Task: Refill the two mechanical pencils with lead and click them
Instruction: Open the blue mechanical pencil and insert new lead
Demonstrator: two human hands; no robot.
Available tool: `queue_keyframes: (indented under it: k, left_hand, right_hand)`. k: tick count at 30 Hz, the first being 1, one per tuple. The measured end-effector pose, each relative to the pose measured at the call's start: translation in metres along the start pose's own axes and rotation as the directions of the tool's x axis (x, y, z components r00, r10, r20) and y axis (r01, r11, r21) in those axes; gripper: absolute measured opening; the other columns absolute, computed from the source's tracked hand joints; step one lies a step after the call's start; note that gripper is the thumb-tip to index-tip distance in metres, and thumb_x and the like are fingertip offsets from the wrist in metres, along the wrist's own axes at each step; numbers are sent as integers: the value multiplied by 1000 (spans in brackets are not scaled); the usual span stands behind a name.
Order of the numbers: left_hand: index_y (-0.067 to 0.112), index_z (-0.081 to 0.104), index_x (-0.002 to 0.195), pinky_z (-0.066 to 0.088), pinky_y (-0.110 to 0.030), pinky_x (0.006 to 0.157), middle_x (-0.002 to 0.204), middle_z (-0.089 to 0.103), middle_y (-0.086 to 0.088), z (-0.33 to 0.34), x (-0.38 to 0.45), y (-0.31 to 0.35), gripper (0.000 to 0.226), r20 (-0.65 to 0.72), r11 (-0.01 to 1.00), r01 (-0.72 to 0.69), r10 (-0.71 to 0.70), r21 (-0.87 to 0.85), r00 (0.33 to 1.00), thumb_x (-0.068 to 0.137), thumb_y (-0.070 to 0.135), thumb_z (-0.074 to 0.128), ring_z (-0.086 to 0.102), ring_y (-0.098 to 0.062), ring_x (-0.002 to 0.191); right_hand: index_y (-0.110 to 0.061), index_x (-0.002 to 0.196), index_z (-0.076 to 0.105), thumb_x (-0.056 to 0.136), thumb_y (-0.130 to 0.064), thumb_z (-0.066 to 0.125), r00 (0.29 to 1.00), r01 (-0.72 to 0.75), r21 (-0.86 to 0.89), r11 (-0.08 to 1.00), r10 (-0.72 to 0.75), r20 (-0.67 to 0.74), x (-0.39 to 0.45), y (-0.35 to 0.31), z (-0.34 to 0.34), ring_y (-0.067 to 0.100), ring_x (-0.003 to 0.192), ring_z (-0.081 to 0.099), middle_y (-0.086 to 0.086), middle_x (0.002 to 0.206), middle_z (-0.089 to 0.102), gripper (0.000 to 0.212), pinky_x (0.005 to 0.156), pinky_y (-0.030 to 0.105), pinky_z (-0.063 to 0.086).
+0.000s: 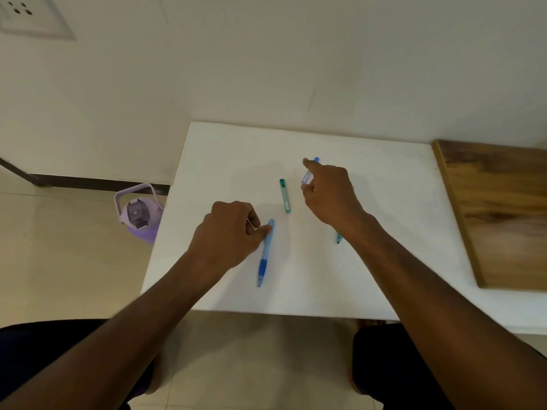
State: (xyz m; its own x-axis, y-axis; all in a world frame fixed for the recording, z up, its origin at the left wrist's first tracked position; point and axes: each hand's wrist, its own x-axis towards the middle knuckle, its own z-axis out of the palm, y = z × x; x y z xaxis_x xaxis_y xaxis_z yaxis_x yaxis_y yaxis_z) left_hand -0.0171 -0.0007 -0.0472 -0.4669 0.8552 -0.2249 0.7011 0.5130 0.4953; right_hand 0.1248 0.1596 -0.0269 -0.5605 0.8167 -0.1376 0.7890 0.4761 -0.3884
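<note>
Nearest the person, just beside the left hand [229,232], the blue mechanical pencil [265,253] lies flat on the white worktop [384,232], tip toward the person and cap end away; the left hand is loosely curled, its fingertips touching the pencil's upper barrel rather than closed around it, so it grips nothing yet. That pencil looks light, stiff and smooth-sided, likely to roll under a nudge; the darker blue rubber grip near the tip is probably the surest place to take hold, leaving the cap end free to be pulled off for loading. Under the right wrist, only the tip of a second, teal mechanical pencil [339,238] shows; the rest is hidden by the arm. Between the two hands and a little farther off lies a green lead tube [285,196], slim and light, untouched. Farthest, the right hand [328,192] pinches a small translucent blue lead case [308,174] between thumb and forefinger, raised slightly off the worktop. Such a case is probably slippery and easily tipped, and the leads inside are brittle, so it wants a gentle hold on its flat sides with the capped end kept upward until opened.
</note>
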Motion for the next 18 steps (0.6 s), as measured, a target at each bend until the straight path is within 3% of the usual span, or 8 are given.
queue_keyframes:
  k: [2,5,7,9,12,18]
  left_hand:
    - [25,68,92,54,-25,68,83,69,9,-2,-1,-1,34,-4,1000,-1,1,8,1000,88,59,75,65,-12,70]
    - [26,69,93,57,-28,68,84,70,9,-7,-1,-1,34,-10,1000,0,0,11,1000,88,60,74,66,-12,71]
    - [26,69,94,60,-30,72,84,70,9,-9,-2,-2,35,-14,1000,-6,6,5,1000,89,60,73,66,-12,72]
    - [25,69,94,61,-32,73,84,71,8,-11,-3,-1,35,-20,1000,-17,17,-2,1000,89,60,73,67,-13,73]
    - [24,70,94,62,-34,74,85,72,7,-12,-3,-1,36,-26,1000,-24,24,-1,999,90,60,73,68,-14,74]
    - [25,70,93,55,-27,67,82,69,10,-6,-6,3,34,-12,999,-42,42,17,999,89,59,74,66,-11,70]
  right_hand:
    - [-14,159,41,108,-27,55,999,-11,-106,994,16,47,6,4,3,30,133,56,17,144,60,54,109,34,45]
    - [-11,145,58,104,-33,61,998,-10,-161,987,19,54,7,7,7,28,126,57,17,135,62,46,103,34,46]
    - [-12,121,71,99,-36,70,1000,-5,-135,991,3,-15,7,12,7,22,107,63,13,120,68,32,88,29,48]
    - [-16,108,68,94,-40,75,998,-25,-93,995,20,-58,5,17,4,15,92,59,4,107,69,29,76,22,40]
    - [-16,113,65,94,-44,76,999,-35,-100,994,34,-13,-2,17,4,16,101,58,0,105,65,36,84,24,38]
    - [-9,99,74,97,-22,73,999,1,-83,997,2,35,-21,9,4,21,96,68,6,96,74,13,93,33,56]
